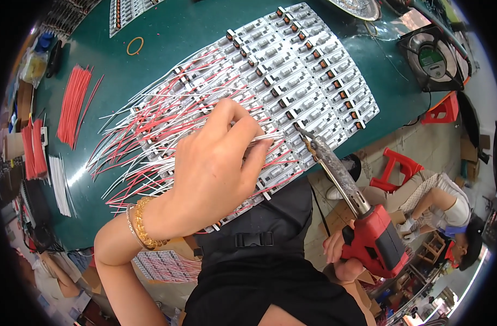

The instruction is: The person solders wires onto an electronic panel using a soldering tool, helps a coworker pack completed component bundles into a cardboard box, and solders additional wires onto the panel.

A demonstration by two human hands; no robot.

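Observation:
Across the green table (167, 22) lies a large panel of small white circuit boards (308, 70). Its left part is covered with red and white wires (134, 130) soldered on and fanning leftward. My left hand (213, 157) is over the panel, thumb and forefinger pinching white wire (267, 136) near a board's pads. My right hand (343, 255) grips a red soldering gun (376, 239) by its body. Its long, crusted metal tip (308, 141) reaches the panel just right of the pinched wire end; whether it touches a pad I cannot tell.
Bundles of red wire (74, 103) and white wire (59, 185) lie at the left. A rubber band (135, 45) sits behind the panel. At the right are a black fan (430, 60), a metal dish (362, 6) and a red stool (392, 169). Another person (438, 201) sits beyond.

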